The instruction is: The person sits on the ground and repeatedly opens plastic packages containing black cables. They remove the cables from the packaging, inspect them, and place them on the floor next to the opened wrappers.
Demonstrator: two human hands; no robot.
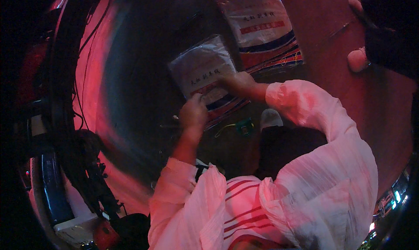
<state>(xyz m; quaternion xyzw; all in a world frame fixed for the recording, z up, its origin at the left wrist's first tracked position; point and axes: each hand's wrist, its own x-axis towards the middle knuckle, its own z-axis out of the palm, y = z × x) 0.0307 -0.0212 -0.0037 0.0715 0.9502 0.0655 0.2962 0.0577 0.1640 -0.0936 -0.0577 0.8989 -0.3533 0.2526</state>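
Note:
A flat, clear plastic packet (201,63) with a white, red and dark blue printed sheet is in front of me. My left hand (194,112) is closed at the packet's lower left side, with thumb and finger pinched together. From the right, my right hand (238,84) reaches over the packet's right edge, its fingers bent onto the red band and partly lost in the dim light. A second, similar packet (257,25) lies on the ground just beyond, to the right.
A small green object (245,127) with a yellow strand lies near my shoe (271,117). At the right, another person's light-toed shoes (358,60) stand on the floor. Dark frame parts and hanging cables (78,97) rise along the left. Red light covers much of the scene.

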